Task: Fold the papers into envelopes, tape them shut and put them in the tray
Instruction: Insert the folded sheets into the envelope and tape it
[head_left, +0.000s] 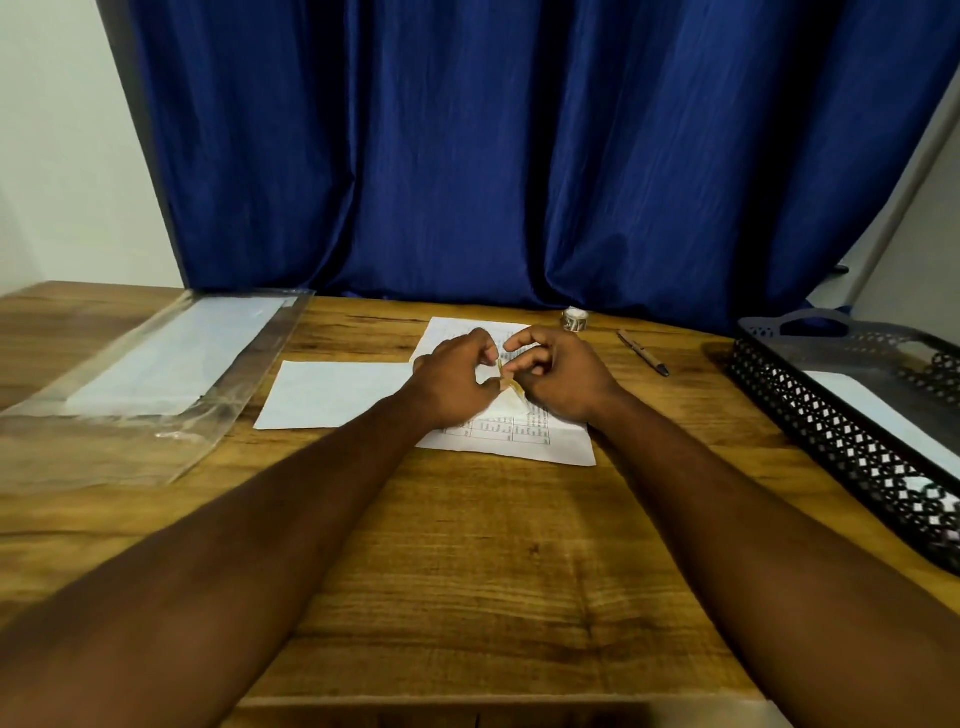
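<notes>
Both hands are pinching a short strip of tape (506, 382) over the printed paper (511, 431) lying mid-tabletop (467, 545): left hand (457, 382) and right hand (558, 376) each have thumb and fingers clamped on an end. Tape like that is probably flimsy and sticky, so best held by the tips and kept taut. The paper looks light and creasable. The tray (810, 410) sits well off to the right.

A home desk: wooden table (467, 545) before a blue curtain (493, 156)
</notes>
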